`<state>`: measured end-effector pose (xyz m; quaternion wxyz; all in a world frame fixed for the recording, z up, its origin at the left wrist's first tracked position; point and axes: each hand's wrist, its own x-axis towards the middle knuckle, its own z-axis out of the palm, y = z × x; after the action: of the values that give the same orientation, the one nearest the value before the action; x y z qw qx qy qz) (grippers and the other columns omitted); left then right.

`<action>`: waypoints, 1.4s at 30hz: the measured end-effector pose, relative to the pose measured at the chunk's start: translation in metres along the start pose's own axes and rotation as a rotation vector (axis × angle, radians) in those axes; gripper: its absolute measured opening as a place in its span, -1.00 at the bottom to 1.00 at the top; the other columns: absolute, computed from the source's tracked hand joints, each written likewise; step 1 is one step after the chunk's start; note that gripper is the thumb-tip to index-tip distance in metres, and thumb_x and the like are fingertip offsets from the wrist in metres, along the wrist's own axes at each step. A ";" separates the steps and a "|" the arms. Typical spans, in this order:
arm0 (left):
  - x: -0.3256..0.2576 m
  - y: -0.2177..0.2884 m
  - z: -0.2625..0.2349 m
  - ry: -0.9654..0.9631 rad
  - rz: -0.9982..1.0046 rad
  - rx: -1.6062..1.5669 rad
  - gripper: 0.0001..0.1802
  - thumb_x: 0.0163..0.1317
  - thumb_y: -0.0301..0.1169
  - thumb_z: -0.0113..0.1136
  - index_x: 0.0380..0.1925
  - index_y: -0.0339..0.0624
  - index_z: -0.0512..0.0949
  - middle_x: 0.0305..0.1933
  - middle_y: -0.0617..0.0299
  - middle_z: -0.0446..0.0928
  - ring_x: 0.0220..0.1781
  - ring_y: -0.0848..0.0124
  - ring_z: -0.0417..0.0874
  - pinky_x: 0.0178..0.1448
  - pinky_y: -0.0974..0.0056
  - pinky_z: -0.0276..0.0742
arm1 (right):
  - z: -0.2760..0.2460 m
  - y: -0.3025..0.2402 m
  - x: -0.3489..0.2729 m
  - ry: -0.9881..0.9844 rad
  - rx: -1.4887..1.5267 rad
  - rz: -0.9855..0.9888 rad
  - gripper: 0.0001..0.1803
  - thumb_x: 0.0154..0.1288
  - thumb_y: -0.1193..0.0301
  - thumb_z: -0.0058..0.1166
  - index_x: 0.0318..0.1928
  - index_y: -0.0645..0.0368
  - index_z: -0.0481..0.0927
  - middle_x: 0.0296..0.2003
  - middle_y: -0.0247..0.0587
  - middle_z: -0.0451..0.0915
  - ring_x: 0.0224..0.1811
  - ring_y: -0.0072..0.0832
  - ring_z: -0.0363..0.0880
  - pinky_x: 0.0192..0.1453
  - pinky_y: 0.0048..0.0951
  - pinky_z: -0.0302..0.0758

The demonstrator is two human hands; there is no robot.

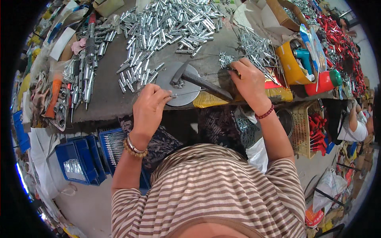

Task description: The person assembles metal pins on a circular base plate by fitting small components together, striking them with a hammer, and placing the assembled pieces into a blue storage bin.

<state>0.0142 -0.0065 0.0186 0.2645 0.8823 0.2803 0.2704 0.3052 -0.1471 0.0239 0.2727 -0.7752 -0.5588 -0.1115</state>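
Observation:
My left hand (149, 104) is closed in a pinch on a thin metal rod (189, 93) with a thicker silvery end. The rod points right, over the near part of a round grey metal plate (164, 77). A hammer (208, 88) lies across the plate, its head on it and its dark handle slanting toward the right. My right hand (250, 81) is closed, fingertips together beside a small heap of tiny metal parts (226, 59); what they grip is hidden. Behind the plate spreads a large pile of short silvery metal tubes (166, 25).
Long thin rods (258, 49) lie beyond my right hand, near a yellow container (291, 63) and a red jar (323, 82). Screwdriver-like tools (88, 67) crowd the left. Blue bins (77, 160) and a yellow basket (302, 133) stand below the table edge.

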 end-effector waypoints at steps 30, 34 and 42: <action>-0.008 0.003 0.000 0.045 0.061 0.036 -0.89 0.24 -0.43 0.41 -0.23 -0.08 0.71 -0.22 0.19 0.54 -0.15 0.13 0.66 -0.11 0.06 0.58 | 0.019 -0.116 0.004 -0.170 0.673 -0.033 -0.74 0.19 0.59 0.26 -0.08 0.21 0.63 -0.28 -0.06 0.62 -0.27 -0.07 0.65 -0.19 -0.21 0.59; -0.006 -0.005 0.002 0.040 0.065 0.013 -0.91 0.28 -0.44 0.36 -0.22 -0.09 0.69 -0.22 0.16 0.53 -0.16 0.08 0.64 -0.12 0.03 0.56 | 0.036 -0.119 0.003 -0.047 0.683 -0.061 -0.79 0.18 0.62 0.26 -0.15 0.23 0.65 -0.25 -0.06 0.67 -0.23 -0.05 0.63 -0.12 -0.14 0.57; 0.004 -0.007 0.001 0.077 0.068 0.005 -0.88 0.24 -0.49 0.40 -0.21 -0.12 0.73 -0.22 0.17 0.55 -0.21 0.14 0.66 -0.14 0.10 0.59 | 0.048 -0.118 -0.001 -0.094 0.809 0.174 -0.49 0.18 0.64 0.28 0.19 0.16 0.69 -0.25 -0.19 0.73 -0.13 -0.22 0.62 0.01 -0.25 0.54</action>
<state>0.0146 0.0010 0.0149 0.2418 0.8809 0.2609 0.3120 0.1893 -0.0951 0.0189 0.5381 -0.6541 -0.5017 0.1759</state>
